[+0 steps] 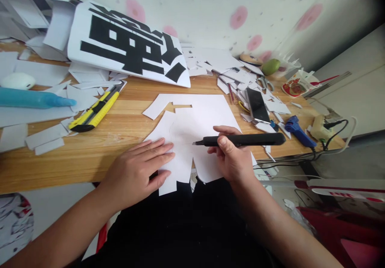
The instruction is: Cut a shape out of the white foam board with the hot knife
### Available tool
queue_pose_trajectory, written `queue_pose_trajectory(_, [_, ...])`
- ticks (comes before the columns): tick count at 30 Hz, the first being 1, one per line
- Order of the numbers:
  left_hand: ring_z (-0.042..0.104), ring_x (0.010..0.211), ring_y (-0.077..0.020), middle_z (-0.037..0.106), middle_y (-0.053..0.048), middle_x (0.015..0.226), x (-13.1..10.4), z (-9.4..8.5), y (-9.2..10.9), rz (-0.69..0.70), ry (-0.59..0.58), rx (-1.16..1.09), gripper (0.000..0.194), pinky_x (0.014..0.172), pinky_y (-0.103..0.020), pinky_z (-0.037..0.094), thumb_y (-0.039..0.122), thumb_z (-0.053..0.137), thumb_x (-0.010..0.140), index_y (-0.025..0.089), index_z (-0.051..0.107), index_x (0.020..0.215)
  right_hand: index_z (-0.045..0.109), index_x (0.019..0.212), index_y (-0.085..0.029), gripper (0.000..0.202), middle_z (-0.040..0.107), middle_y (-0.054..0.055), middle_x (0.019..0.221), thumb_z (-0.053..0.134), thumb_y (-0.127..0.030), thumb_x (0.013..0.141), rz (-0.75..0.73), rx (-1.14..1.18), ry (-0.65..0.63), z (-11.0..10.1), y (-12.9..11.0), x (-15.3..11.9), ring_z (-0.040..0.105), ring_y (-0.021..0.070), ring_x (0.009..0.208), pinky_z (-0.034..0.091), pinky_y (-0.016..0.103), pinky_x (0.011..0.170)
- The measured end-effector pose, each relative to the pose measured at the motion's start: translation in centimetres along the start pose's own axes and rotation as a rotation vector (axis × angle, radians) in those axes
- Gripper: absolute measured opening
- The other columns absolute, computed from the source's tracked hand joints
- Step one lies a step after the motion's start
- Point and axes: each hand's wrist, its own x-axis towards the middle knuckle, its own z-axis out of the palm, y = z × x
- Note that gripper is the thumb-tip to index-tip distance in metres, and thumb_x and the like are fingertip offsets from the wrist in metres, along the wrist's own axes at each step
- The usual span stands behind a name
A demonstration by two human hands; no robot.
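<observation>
A sheet of white board (pixel 207 111) with cut-out edges lies at the table's front, partly overhanging it toward my lap. My left hand (pixel 144 167) rests flat on its left part, fingers stretched out. In my right hand (pixel 233 155) is a black craft knife (pixel 246 139), held like a pen. Its short tip points left and is at the board's surface, near the middle; whether it touches cannot be made out. Below the tip, a narrow notch opens in the board's near edge. Faint lines show on the white surface.
A yellow utility knife (pixel 94 109) lies left on the wooden table (pixel 120 155). Behind leans a board with black characters (pixel 120 43). White scraps (pixel 234 75), a phone (pixel 258 105), scissors (pixel 266 84), a blue glue gun (pixel 300 130), a power strip (pixel 323 127) and a paper cup (pixel 299 82) stand right.
</observation>
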Motion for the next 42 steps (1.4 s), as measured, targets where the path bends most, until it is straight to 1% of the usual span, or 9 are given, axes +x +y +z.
queue_pose_trajectory(3, [0.052, 0.138, -0.0303, 0.058, -0.009, 0.147, -0.6, -0.6, -0.2, 0.07, -0.111, 0.014, 0.065, 0.116, -0.051, 0.04, 0.068, 0.055, 0.092, 0.019, 0.057, 0.137, 0.073, 0.084, -0.023, 0.038, 0.051, -0.008, 0.056, 0.09, -0.048, 0.061, 0.012, 0.028, -0.091, -0.1, -1.0, -0.3, 0.047, 0.0096, 0.047, 0.055, 0.031, 0.053])
queue_pose_trajectory(5, [0.046, 0.143, -0.0345, 0.054, -0.011, 0.151, -1.1, -1.0, 0.1, 0.072, -0.143, 0.011, 0.082, 0.122, -0.056, 0.03, 0.078, 0.059, 0.083, 0.019, 0.055, 0.139, 0.073, 0.079, -0.022, 0.034, 0.056, -0.005, 0.058, 0.089, -0.046, 0.061, 0.047, 0.022, -0.13, -0.2, -1.4, -0.4, 0.05, 0.0106, 0.049, 0.052, 0.029, 0.05])
queue_pose_trajectory(6, [0.044, 0.144, -0.0358, 0.054, -0.012, 0.151, -1.3, -1.1, 0.4, 0.055, -0.139, -0.004, 0.081, 0.124, -0.057, 0.026, 0.077, 0.064, 0.08, 0.019, 0.056, 0.137, 0.072, 0.075, -0.022, 0.032, 0.059, -0.004, 0.059, 0.088, -0.045, 0.062, 0.062, 0.01, -0.135, -0.2, -1.4, -0.4, 0.051, 0.011, 0.05, 0.05, 0.028, 0.048])
queue_pose_trajectory(8, [0.046, 0.141, -0.0361, 0.058, -0.012, 0.146, -1.6, -1.2, 1.1, 0.006, -0.101, -0.044, 0.066, 0.124, -0.059, 0.025, 0.063, 0.073, 0.081, 0.02, 0.06, 0.13, 0.066, 0.068, -0.021, 0.03, 0.06, -0.003, 0.059, 0.087, -0.042, 0.061, 0.092, -0.02, -0.147, -0.1, -1.3, -0.5, 0.053, 0.0109, 0.05, 0.044, 0.025, 0.045])
queue_pose_trajectory(12, [0.061, 0.124, -0.0313, 0.069, -0.011, 0.127, -1.6, -1.0, 2.0, -0.029, -0.006, -0.085, 0.034, 0.114, -0.053, 0.043, 0.033, 0.073, 0.087, 0.018, 0.066, 0.117, 0.059, 0.07, -0.022, 0.028, 0.057, -0.007, 0.057, 0.084, -0.033, 0.063, 0.157, -0.075, -0.308, 1.0, -0.9, -0.2, 0.052, 0.0099, 0.048, 0.04, 0.023, 0.046])
queue_pose_trajectory(18, [0.063, 0.118, -0.0302, 0.071, -0.012, 0.116, -1.6, -0.6, 2.1, 0.019, 0.076, -0.119, 0.028, 0.102, -0.048, 0.055, 0.021, 0.073, 0.086, 0.015, 0.067, 0.113, 0.058, 0.066, -0.021, 0.022, 0.055, -0.007, 0.058, 0.079, -0.023, 0.061, 0.18, -0.241, -0.641, 3.6, -1.7, 2.4, 0.051, 0.0109, 0.055, 0.04, 0.024, 0.051])
queue_pose_trajectory(21, [0.063, 0.118, -0.031, 0.071, -0.011, 0.116, -1.8, -0.3, 2.0, 0.012, 0.093, -0.118, 0.031, 0.1, -0.048, 0.056, 0.021, 0.074, 0.086, 0.016, 0.067, 0.115, 0.058, 0.062, -0.021, 0.019, 0.052, -0.007, 0.056, 0.077, -0.021, 0.059, 0.202, -0.315, -0.729, 4.7, -2.1, 3.5, 0.048, 0.0109, 0.055, 0.037, 0.023, 0.049])
queue_pose_trajectory(36, [0.065, 0.115, -0.0302, 0.071, -0.011, 0.115, -2.0, -0.1, 1.8, 0.022, 0.12, -0.146, 0.032, 0.1, -0.049, 0.058, 0.026, 0.076, 0.086, 0.014, 0.068, 0.115, 0.059, 0.064, -0.02, 0.017, 0.053, -0.007, 0.051, 0.075, -0.022, 0.061, 0.309, -0.284, -0.739, 5.1, -1.2, 3.9, 0.048, 0.0107, 0.05, 0.035, 0.022, 0.046])
queue_pose_trajectory(42, [0.064, 0.116, -0.0292, 0.071, -0.01, 0.117, -2.0, 0.1, 1.8, 0.009, 0.137, -0.163, 0.032, 0.101, -0.047, 0.057, 0.026, 0.075, 0.087, 0.014, 0.068, 0.115, 0.059, 0.064, -0.019, 0.021, 0.054, -0.006, 0.056, 0.078, -0.023, 0.058, 0.27, -0.387, -0.769, 5.5, -1.7, 4.2, 0.048, 0.0105, 0.054, 0.036, 0.022, 0.047])
